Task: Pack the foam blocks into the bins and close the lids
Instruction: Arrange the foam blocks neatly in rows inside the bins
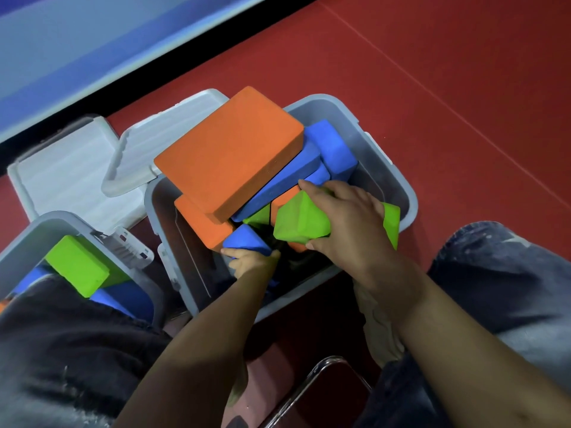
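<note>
Materials as I see them: foam, plastic, cloth, matt floor.

Orange slab (228,152), blue blocks (332,149) and green block (301,220) look like matt, fine-grained foam, the green one slightly dented. Grey bin (392,177) reads as smooth, faintly sheened plastic; lids (71,171) are translucent white plastic, ribbed. Floor (432,88) is a matt red mat with seam lines. I note worn, paint-flecked denim on the trousers (509,273).

My left hand (251,262) fingers hidden under blue block (245,239). Second bin (61,219) cut off at left edge, my knee covering its blocks. Main bin (389,168) floor unseen beneath blocks.
</note>
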`<state>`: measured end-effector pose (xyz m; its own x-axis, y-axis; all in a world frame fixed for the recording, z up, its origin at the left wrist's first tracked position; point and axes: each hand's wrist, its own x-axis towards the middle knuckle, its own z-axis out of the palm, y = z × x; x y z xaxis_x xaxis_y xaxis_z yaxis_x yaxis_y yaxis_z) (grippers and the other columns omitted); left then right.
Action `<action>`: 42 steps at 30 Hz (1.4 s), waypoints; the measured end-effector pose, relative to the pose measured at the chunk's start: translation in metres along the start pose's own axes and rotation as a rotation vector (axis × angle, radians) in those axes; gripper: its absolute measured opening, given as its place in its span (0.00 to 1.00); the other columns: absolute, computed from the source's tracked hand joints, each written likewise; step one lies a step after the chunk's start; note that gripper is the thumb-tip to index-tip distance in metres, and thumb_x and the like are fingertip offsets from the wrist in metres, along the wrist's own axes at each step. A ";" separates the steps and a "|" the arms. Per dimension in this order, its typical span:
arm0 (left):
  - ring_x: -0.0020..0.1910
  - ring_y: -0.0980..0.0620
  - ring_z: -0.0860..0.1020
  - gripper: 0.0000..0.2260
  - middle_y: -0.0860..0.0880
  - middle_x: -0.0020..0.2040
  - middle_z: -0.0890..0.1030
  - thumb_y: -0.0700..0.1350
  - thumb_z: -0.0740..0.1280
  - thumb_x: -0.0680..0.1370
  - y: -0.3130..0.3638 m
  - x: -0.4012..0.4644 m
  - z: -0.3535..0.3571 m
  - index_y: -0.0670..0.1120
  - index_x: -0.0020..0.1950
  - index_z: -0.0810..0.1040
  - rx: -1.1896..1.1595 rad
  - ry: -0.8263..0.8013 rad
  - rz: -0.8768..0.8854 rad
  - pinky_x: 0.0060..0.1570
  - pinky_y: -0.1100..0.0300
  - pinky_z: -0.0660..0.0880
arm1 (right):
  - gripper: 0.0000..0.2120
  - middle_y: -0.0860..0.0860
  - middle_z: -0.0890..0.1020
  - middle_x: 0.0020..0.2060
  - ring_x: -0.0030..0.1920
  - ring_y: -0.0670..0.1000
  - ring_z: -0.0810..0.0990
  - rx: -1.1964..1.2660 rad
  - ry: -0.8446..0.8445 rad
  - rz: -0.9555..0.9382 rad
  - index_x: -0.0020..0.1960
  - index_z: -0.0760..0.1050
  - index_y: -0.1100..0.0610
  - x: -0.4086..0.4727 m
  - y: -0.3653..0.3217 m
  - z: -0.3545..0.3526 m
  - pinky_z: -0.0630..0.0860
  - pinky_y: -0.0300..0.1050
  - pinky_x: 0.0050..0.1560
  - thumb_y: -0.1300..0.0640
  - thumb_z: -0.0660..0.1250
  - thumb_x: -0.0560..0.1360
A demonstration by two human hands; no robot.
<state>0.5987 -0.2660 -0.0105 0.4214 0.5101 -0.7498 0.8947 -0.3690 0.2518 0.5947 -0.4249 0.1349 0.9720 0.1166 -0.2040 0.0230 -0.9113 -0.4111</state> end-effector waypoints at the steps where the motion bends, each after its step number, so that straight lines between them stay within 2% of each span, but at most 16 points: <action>1: 0.69 0.39 0.66 0.59 0.38 0.74 0.56 0.58 0.74 0.68 0.000 -0.001 0.000 0.42 0.75 0.30 0.001 -0.007 -0.020 0.61 0.46 0.69 | 0.46 0.46 0.67 0.68 0.69 0.51 0.63 -0.002 -0.003 0.002 0.74 0.54 0.37 0.001 0.001 0.001 0.55 0.50 0.70 0.48 0.77 0.63; 4: 0.69 0.40 0.67 0.62 0.40 0.75 0.53 0.58 0.77 0.66 0.000 -0.001 0.001 0.44 0.74 0.28 -0.025 -0.010 -0.058 0.61 0.45 0.70 | 0.47 0.46 0.66 0.68 0.69 0.50 0.63 -0.006 -0.008 0.011 0.74 0.54 0.36 0.004 0.003 0.005 0.55 0.49 0.70 0.48 0.77 0.63; 7: 0.67 0.39 0.69 0.61 0.39 0.74 0.53 0.55 0.77 0.67 -0.003 0.003 -0.002 0.43 0.75 0.28 -0.021 -0.001 -0.046 0.60 0.45 0.71 | 0.46 0.46 0.67 0.68 0.69 0.51 0.64 -0.017 -0.003 -0.011 0.74 0.55 0.37 0.003 0.002 0.011 0.56 0.51 0.69 0.48 0.77 0.63; 12: 0.67 0.38 0.68 0.56 0.37 0.75 0.53 0.52 0.74 0.71 -0.012 0.004 -0.009 0.41 0.75 0.30 0.131 -0.016 0.057 0.61 0.48 0.69 | 0.45 0.46 0.67 0.68 0.69 0.52 0.62 -0.025 -0.067 -0.075 0.74 0.57 0.39 -0.001 -0.002 0.022 0.53 0.55 0.73 0.54 0.77 0.64; 16: 0.66 0.39 0.69 0.57 0.36 0.74 0.54 0.53 0.74 0.71 -0.014 0.000 -0.015 0.41 0.75 0.29 0.234 -0.029 0.168 0.61 0.50 0.69 | 0.44 0.46 0.66 0.67 0.70 0.51 0.60 -0.028 -0.132 -0.121 0.73 0.59 0.39 -0.004 -0.005 0.034 0.46 0.55 0.74 0.58 0.76 0.64; 20: 0.68 0.38 0.67 0.57 0.37 0.74 0.54 0.55 0.74 0.70 -0.018 -0.002 -0.036 0.41 0.75 0.30 0.254 -0.040 0.222 0.62 0.51 0.67 | 0.44 0.47 0.67 0.67 0.70 0.52 0.61 -0.018 -0.113 -0.113 0.73 0.60 0.39 -0.001 -0.003 0.039 0.47 0.55 0.74 0.58 0.77 0.64; 27: 0.70 0.37 0.64 0.55 0.38 0.75 0.54 0.58 0.72 0.70 -0.012 -0.017 -0.088 0.45 0.76 0.31 0.302 -0.004 0.271 0.65 0.46 0.65 | 0.43 0.48 0.65 0.68 0.70 0.52 0.60 -0.058 -0.127 -0.099 0.74 0.57 0.39 0.001 -0.008 0.042 0.48 0.55 0.74 0.55 0.76 0.66; 31: 0.70 0.37 0.64 0.58 0.39 0.74 0.55 0.61 0.74 0.68 -0.021 -0.026 -0.095 0.45 0.76 0.30 0.315 0.017 0.258 0.65 0.44 0.65 | 0.43 0.48 0.65 0.69 0.70 0.53 0.62 -0.009 -0.078 -0.008 0.74 0.55 0.39 0.003 -0.009 0.030 0.55 0.56 0.72 0.49 0.75 0.67; 34: 0.66 0.37 0.68 0.57 0.37 0.72 0.57 0.62 0.72 0.69 -0.032 -0.036 -0.082 0.47 0.76 0.30 0.306 0.054 0.304 0.62 0.47 0.68 | 0.44 0.49 0.68 0.66 0.66 0.56 0.66 0.059 -0.014 0.003 0.75 0.55 0.39 0.001 -0.018 0.017 0.63 0.54 0.66 0.43 0.74 0.65; 36: 0.60 0.37 0.72 0.54 0.37 0.68 0.60 0.64 0.70 0.70 -0.036 -0.038 -0.073 0.53 0.75 0.30 0.333 0.067 0.370 0.57 0.49 0.70 | 0.44 0.50 0.69 0.64 0.64 0.58 0.66 0.086 0.008 0.004 0.75 0.54 0.40 -0.002 -0.025 0.013 0.66 0.55 0.65 0.39 0.73 0.64; 39: 0.51 0.37 0.74 0.48 0.38 0.63 0.61 0.68 0.66 0.70 -0.045 -0.037 -0.064 0.64 0.73 0.30 0.362 0.047 0.424 0.56 0.47 0.73 | 0.44 0.53 0.68 0.63 0.64 0.59 0.66 0.113 0.017 0.036 0.75 0.54 0.41 -0.005 -0.028 0.015 0.66 0.54 0.65 0.36 0.71 0.65; 42: 0.51 0.37 0.74 0.45 0.39 0.64 0.59 0.71 0.62 0.70 -0.054 -0.034 -0.061 0.67 0.71 0.29 0.387 0.038 0.430 0.57 0.45 0.73 | 0.44 0.53 0.67 0.63 0.63 0.58 0.66 0.179 0.058 0.125 0.75 0.54 0.42 -0.002 -0.025 0.017 0.66 0.50 0.63 0.36 0.71 0.66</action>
<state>0.5447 -0.2164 0.0387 0.7465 0.2761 -0.6054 0.5254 -0.8028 0.2818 0.5884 -0.3954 0.1310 0.9766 -0.0206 -0.2140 -0.1354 -0.8323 -0.5376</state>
